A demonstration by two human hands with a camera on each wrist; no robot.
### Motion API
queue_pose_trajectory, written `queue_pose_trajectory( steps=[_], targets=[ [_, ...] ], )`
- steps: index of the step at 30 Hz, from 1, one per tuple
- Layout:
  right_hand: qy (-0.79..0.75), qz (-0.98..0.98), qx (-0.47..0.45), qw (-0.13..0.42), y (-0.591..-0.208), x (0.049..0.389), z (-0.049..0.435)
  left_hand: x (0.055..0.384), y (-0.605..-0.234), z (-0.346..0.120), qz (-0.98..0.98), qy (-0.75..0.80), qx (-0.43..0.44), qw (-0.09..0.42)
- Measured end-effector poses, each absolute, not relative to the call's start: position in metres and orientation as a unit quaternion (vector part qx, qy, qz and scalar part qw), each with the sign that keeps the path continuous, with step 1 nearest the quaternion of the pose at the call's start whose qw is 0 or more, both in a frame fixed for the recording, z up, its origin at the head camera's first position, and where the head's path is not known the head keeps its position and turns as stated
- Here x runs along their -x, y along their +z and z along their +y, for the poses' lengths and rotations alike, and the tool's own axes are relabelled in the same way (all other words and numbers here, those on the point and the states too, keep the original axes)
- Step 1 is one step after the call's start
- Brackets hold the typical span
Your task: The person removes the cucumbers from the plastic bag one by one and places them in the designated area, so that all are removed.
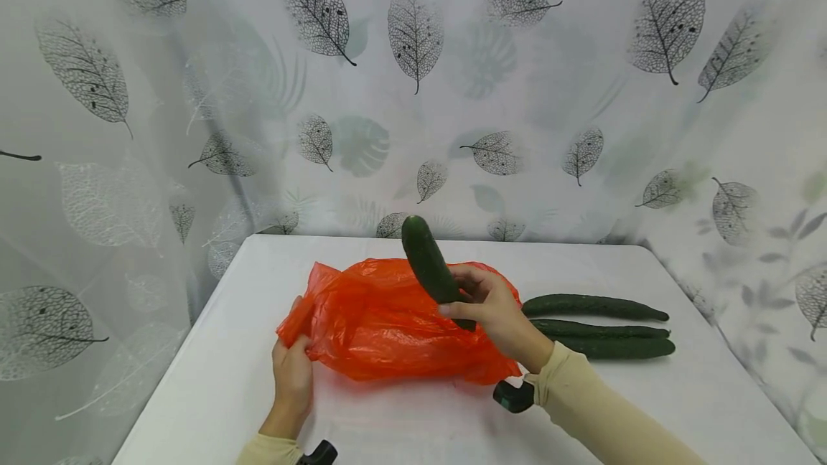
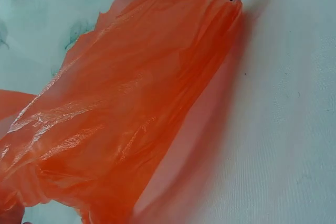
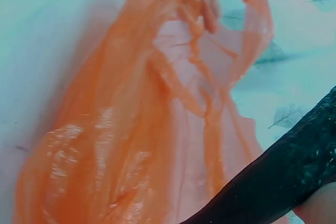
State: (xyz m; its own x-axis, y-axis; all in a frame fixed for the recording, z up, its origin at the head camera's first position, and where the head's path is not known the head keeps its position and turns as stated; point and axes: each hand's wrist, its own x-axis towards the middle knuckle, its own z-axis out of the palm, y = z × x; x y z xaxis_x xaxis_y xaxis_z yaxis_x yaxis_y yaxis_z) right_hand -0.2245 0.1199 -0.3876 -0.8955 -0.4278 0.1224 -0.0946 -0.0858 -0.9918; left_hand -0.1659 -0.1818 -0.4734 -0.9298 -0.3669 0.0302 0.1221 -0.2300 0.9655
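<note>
My right hand (image 1: 484, 303) grips a dark green cucumber (image 1: 426, 260), held tilted above an orange-red plastic bag (image 1: 400, 336). In the right wrist view the cucumber (image 3: 278, 177) slants across the lower right corner, in front of the bag's handle loop (image 3: 257, 30). The bag lies crumpled across the middle of the white table. My left hand (image 1: 293, 368) holds the bag's gathered left end between thumb and fingers. In the left wrist view the stretched bag (image 2: 126, 87) fills much of the picture, and only a bit of the left fingers (image 2: 11, 215) shows.
Several cucumbers lie at the right of the white table (image 1: 400, 422), among them an upper one (image 1: 594, 306) and a lower one (image 1: 620, 348). They point sideways, close to the bag's right end. A leaf-patterned curtain (image 1: 465, 106) hangs behind and around the table.
</note>
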Motion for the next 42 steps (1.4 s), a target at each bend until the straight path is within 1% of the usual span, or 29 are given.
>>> queue_pose_trajectory(
  steps=[5, 12, 18, 22, 27, 33, 42],
  targets=[
    [-0.738, 0.635, 0.208, 0.094, -0.375, 0.225, 0.125, 0.166, -0.475, -0.186, -0.620, -0.759, -0.108, 0.166],
    [-0.769, 0.595, 0.232, 0.029, -0.358, 0.225, 0.138, 0.164, -0.475, -0.190, -0.602, -0.771, -0.112, 0.176],
    [-0.770, 0.597, 0.224, -0.025, -0.339, 0.227, 0.152, 0.164, -0.475, -0.191, -0.594, -0.775, -0.108, 0.187],
    [-0.751, 0.618, 0.226, -0.056, -0.334, 0.229, 0.165, 0.164, -0.476, -0.192, -0.596, -0.772, -0.111, 0.190],
    [-0.719, 0.648, 0.244, -0.066, -0.340, 0.232, 0.181, 0.164, -0.476, -0.194, -0.592, -0.774, -0.115, 0.194],
    [-0.680, 0.680, 0.267, -0.071, -0.354, 0.226, 0.210, 0.163, -0.477, -0.195, -0.593, -0.771, -0.124, 0.196],
    [-0.571, 0.778, 0.240, -0.105, -0.380, 0.212, 0.259, 0.163, -0.480, -0.197, -0.589, -0.772, -0.125, 0.202]
  ],
)
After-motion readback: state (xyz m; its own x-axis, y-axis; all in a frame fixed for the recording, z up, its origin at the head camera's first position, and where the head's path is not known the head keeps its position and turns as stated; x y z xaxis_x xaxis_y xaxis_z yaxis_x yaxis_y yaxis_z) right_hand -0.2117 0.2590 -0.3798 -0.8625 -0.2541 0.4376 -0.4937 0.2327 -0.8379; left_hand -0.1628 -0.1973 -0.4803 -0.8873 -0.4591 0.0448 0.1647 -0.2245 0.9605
